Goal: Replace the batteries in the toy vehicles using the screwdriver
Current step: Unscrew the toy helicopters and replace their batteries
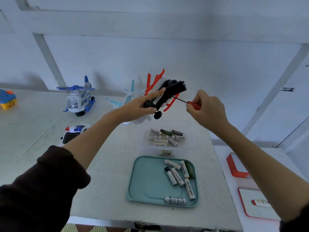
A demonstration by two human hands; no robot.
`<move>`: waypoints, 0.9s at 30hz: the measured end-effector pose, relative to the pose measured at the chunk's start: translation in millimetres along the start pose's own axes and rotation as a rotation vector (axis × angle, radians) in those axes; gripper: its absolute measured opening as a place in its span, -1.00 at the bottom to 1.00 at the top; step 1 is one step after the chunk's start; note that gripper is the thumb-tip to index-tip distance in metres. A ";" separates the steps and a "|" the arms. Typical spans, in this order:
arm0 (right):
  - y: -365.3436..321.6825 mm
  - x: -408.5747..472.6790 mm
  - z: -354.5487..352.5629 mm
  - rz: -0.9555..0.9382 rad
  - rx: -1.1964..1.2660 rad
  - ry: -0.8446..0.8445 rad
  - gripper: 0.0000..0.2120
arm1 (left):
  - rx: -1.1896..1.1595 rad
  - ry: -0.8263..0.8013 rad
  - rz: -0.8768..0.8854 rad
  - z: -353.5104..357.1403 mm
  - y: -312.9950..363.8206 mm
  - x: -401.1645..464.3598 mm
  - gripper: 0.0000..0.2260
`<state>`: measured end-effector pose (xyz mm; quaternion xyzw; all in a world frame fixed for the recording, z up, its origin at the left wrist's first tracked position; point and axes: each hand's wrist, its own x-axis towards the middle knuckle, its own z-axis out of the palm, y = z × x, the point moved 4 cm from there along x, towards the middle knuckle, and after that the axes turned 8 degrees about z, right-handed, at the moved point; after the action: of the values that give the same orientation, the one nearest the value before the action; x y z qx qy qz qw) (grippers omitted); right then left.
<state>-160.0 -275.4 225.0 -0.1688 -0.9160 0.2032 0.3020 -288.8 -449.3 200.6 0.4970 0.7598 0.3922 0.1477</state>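
The red-and-white toy helicopter with a black underside (168, 94) is held in the air above the far part of the white counter (107, 164), turned belly toward the person. The left hand (138, 106) grips it from the left, thumb laid over a white battery marked "Heybright" (158, 98) that sits against the black base. The base's long axis runs from lower left, at the black wheels, to upper right.

The right hand (207, 108) is curled round the red handle of the small screwdriver with a dark shaft (185, 101). The shaft points left and slightly up, its tip at the right flank of the black base, meeting the toy's long axis crosswise. Whether the tip is seated in a screw cannot be told.

Judgement: the coming move turns on this line. The tool approaches from the right, the toy is braced from the left, and the right hand is the working one. The shaft should stay square to the cover face, or the tip may slip.

Below the hands, a clear plastic tub of batteries (164, 138) stands on the counter; nearer, a teal tray (143, 181) holds more loose batteries.
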 end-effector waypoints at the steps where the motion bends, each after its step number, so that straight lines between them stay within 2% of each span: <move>1: -1.7 0.3 0.9 -0.003 0.011 0.010 -0.82 | -0.042 -0.002 -0.007 0.8 1.0 0.0 -0.45; 6: -4.9 3.5 2.8 -0.012 0.055 0.040 -0.84 | -0.196 0.016 0.002 -0.1 2.6 0.3 -0.46; 12: -5.7 2.9 7.1 -0.010 0.100 0.008 -0.84 | -0.223 0.003 0.006 0.3 3.3 -2.4 -0.46; 18: 10.3 1.9 5.4 0.034 0.086 -0.017 -0.82 | -0.053 -0.064 0.002 -0.2 1.4 2.0 -0.43; 27: 32.5 -8.6 4.6 0.063 0.031 -0.049 -0.81 | 0.186 -0.036 0.022 -2.9 -11.6 10.2 -0.44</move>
<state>-150.2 -252.3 202.0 -0.1877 -0.9141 0.2310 0.2754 -302.7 -443.9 195.6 0.5239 0.7847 0.3125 0.1103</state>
